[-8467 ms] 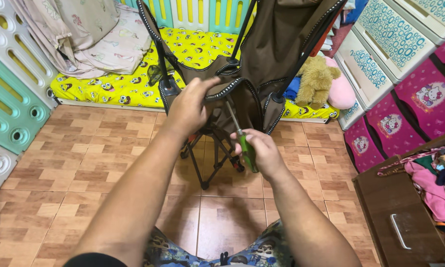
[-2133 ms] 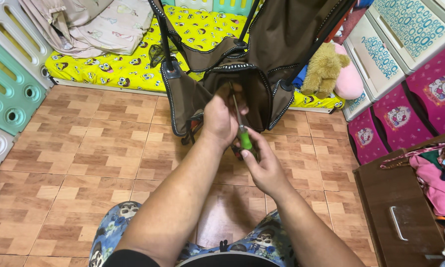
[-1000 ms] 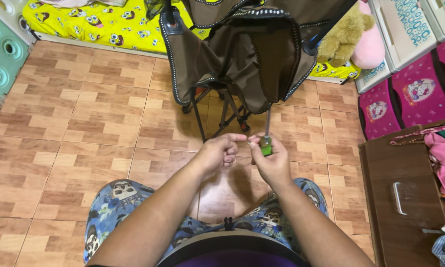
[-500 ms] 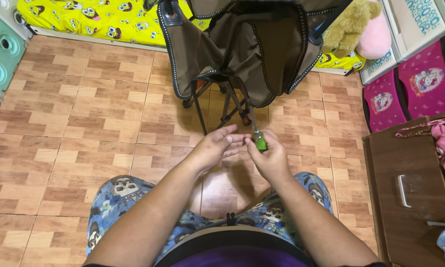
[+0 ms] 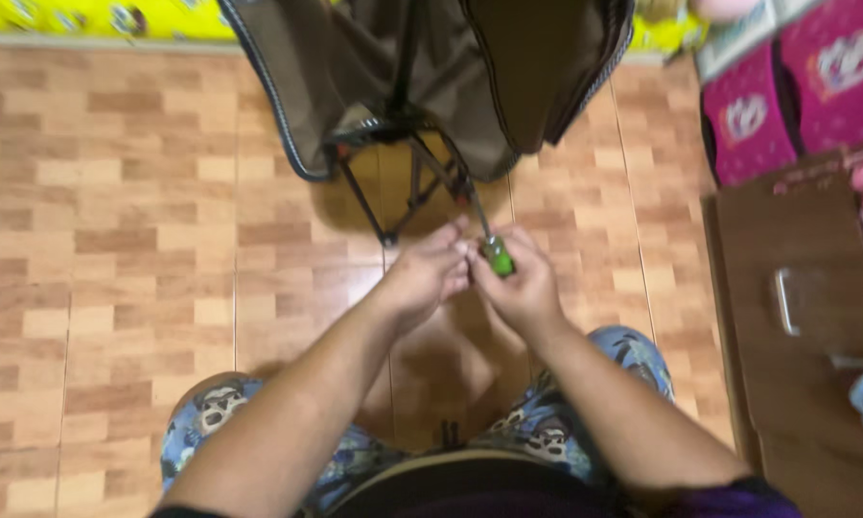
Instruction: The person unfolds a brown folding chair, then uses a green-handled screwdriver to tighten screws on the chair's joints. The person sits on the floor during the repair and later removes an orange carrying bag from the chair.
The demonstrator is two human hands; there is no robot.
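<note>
Both hands meet just below the brown folding chair, right hand closed around a green-handled screwdriver, left hand pinching near its shaft as if steadying it

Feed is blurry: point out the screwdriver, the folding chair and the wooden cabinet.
screwdriver (image 5: 498, 257): head view, on its green handle.
folding chair (image 5: 537, 77): head view, on its brown fabric.
wooden cabinet (image 5: 786, 374): head view, on its top face.
</note>
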